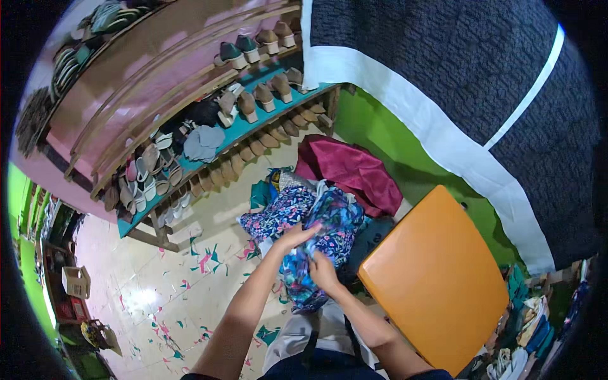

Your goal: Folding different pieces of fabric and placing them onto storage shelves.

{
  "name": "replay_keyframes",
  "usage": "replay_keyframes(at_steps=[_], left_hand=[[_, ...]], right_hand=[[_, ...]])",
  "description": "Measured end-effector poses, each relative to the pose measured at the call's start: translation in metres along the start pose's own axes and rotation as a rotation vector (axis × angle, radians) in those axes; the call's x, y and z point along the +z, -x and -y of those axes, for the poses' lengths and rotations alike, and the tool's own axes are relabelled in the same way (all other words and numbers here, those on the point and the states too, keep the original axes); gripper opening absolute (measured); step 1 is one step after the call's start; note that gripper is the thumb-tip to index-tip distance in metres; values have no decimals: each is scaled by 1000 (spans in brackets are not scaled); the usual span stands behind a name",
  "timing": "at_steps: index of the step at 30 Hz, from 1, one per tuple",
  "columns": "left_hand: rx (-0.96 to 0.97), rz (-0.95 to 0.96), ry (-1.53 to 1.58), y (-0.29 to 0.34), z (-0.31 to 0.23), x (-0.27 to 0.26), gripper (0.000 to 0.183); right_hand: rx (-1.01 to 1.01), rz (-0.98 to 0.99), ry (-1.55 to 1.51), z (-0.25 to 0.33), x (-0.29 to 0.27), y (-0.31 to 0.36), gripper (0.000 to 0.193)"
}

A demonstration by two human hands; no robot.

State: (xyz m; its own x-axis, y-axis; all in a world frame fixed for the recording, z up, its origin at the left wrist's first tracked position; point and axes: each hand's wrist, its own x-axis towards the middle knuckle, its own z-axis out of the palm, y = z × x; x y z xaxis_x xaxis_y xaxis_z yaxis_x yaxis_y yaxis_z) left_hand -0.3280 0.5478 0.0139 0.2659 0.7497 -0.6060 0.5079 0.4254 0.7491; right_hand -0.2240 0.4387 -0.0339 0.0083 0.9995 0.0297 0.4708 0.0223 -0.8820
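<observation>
Both hands are in the middle of the view, close together on a blue and teal floral cloth [334, 212]. My left hand [299, 237] is closed on it, the fingers partly lost in the folds. Just to the right and nearer, my right hand [323, 270] grips the same cloth with curled fingers. The cloth hangs down toward my lap. Beneath and left of it lies a navy cloth with small pink flowers [269, 220]. A maroon cloth [348, 168] is heaped behind them.
An orange table top [437, 272] stands close on my right. A teal shelf [237, 130] with rows of shoes [264, 95] runs along the far left. Fabric scraps [206, 261] litter the floor. Piled cloths [529, 323] are at lower right; a dark patterned sheet [424, 57] hangs upper right.
</observation>
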Motion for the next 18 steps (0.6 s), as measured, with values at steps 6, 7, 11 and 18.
replay_keyframes(at_steps=[6, 7, 11, 18], left_hand=[[-50, 97, -79, -50, 27, 40, 27], [48, 33, -151, -62, 54, 40, 28], [183, 49, -361, -60, 23, 56, 34], [417, 189, -660, -64, 19, 52, 32]], right_hand=[[240, 145, -479, -47, -39, -9, 23], [340, -57, -830, -56, -44, -26, 23], [792, -462, -762, -142, -69, -92, 63], [1199, -148, -132, -161, -9, -187, 135]])
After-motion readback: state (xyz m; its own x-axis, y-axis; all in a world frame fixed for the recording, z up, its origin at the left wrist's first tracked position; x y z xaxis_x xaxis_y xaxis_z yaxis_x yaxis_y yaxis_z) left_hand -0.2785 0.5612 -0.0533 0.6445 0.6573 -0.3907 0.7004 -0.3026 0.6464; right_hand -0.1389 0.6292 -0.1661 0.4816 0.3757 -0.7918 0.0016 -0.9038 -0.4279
